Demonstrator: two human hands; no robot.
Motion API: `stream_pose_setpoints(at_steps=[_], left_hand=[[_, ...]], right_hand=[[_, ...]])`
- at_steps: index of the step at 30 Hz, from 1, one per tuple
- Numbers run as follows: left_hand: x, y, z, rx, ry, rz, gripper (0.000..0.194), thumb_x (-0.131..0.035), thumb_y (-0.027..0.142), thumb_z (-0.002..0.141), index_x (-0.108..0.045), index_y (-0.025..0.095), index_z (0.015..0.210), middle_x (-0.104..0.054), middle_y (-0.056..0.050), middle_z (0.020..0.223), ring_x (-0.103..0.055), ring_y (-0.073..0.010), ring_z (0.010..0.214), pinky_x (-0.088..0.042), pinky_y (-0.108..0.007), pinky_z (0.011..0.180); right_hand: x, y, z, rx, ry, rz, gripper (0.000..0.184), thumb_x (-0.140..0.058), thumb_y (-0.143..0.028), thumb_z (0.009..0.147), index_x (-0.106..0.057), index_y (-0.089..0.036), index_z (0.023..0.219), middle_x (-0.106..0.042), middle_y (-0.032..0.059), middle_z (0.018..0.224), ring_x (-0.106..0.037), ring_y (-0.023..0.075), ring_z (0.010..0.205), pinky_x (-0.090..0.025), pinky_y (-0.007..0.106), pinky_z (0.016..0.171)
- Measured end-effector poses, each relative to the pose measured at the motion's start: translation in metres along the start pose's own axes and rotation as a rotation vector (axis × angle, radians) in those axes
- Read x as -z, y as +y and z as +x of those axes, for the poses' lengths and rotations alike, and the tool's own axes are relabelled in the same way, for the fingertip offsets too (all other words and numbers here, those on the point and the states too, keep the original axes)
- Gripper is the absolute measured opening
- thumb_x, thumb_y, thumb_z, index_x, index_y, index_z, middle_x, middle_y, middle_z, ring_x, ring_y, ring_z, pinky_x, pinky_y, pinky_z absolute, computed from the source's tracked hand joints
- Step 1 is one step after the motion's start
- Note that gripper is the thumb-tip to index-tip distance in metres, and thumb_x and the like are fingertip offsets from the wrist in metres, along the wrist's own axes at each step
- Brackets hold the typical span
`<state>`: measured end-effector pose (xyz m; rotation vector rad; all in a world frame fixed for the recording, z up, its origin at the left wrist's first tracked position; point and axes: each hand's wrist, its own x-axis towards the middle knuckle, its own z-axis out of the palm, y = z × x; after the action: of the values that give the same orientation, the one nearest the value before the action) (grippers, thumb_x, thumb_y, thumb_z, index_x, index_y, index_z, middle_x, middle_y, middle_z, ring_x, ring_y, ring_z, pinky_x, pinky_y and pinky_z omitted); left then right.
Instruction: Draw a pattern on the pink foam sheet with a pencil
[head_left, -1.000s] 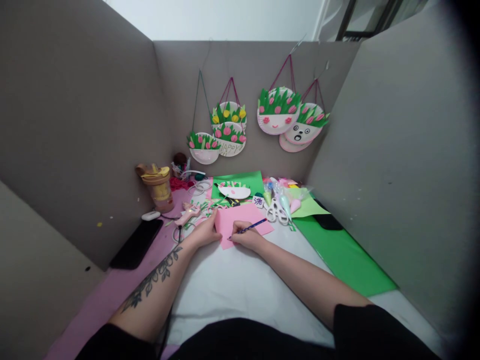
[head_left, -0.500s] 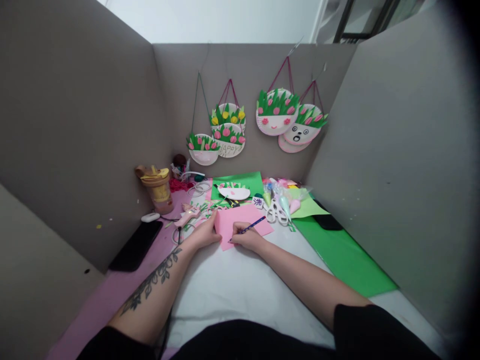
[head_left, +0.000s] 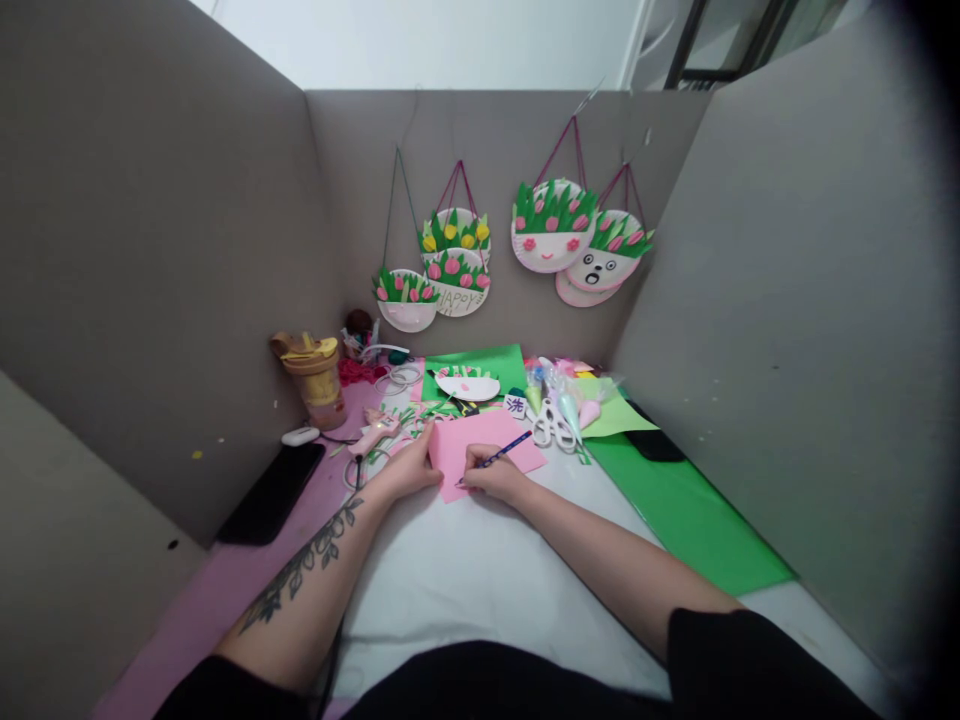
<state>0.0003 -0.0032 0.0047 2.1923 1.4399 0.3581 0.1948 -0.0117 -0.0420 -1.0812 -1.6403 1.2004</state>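
Observation:
A pink sheet of paper lies on the white table top. My left hand rests flat on its left edge, fingers stretched out, holding it down. My right hand is closed round a blue pencil whose tip touches the lower part of the pink sheet. Both forearms reach in from the bottom of the view.
White scissors and a pink glue gun lie beside the sheet. A green sheet spreads right, a black phone left, a yellow-lidded cup behind it. Paper-plate crafts hang on the grey partition walls.
Both hands stay in place on the pink sheet; only the camera has tilted slightly, shifting the scene a little.

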Motion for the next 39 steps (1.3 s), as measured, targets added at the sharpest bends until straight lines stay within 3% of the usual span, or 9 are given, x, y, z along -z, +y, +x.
stream_pose_setpoints(at_steps=[9, 18, 35, 39], left_hand=[[0.0, -0.001, 0.0, -0.021, 0.005, -0.024, 0.101, -0.06, 0.025, 0.066, -0.005, 0.007, 0.149, -0.042, -0.02, 0.142, -0.055, -0.0263, 0.111, -0.042, -0.028, 0.086], [-0.003, -0.006, 0.003, -0.009, 0.001, 0.018, 0.1, -0.06, 0.029, 0.067, -0.005, 0.012, 0.15, -0.057, -0.015, 0.126, -0.061, -0.023, 0.092, -0.043, -0.026, 0.072], [-0.004, -0.008, 0.004, -0.011, 0.02, -0.011, 0.101, -0.061, 0.027, 0.066, -0.007, 0.011, 0.149, -0.044, -0.018, 0.14, -0.058, -0.0257, 0.106, -0.044, -0.028, 0.083], [-0.004, -0.007, 0.003, -0.013, 0.017, -0.011, 0.099, -0.06, 0.027, 0.067, -0.008, 0.011, 0.149, -0.05, -0.018, 0.135, -0.06, -0.0247, 0.1, -0.045, -0.028, 0.08]], right_hand=[[-0.006, -0.016, -0.006, 0.091, -0.051, -0.175, 0.009, -0.064, -0.017, 0.064, -0.055, -0.016, 0.062, -0.056, -0.0036, 0.06, -0.047, 0.0097, 0.055, -0.035, 0.02, 0.052], [-0.008, -0.015, -0.006, 0.124, -0.079, -0.234, 0.006, -0.062, -0.016, 0.066, -0.057, -0.016, 0.064, -0.057, -0.0031, 0.062, -0.048, 0.0102, 0.057, -0.035, 0.02, 0.052], [-0.009, -0.017, -0.006, 0.129, -0.059, -0.249, 0.006, -0.062, -0.016, 0.065, -0.056, -0.017, 0.063, -0.056, -0.0039, 0.061, -0.047, 0.0098, 0.057, -0.035, 0.021, 0.053], [-0.009, -0.017, -0.005, 0.124, -0.024, -0.26, 0.008, -0.061, -0.015, 0.065, -0.054, -0.017, 0.062, -0.054, -0.0043, 0.059, -0.046, 0.0099, 0.056, -0.033, 0.02, 0.052]])
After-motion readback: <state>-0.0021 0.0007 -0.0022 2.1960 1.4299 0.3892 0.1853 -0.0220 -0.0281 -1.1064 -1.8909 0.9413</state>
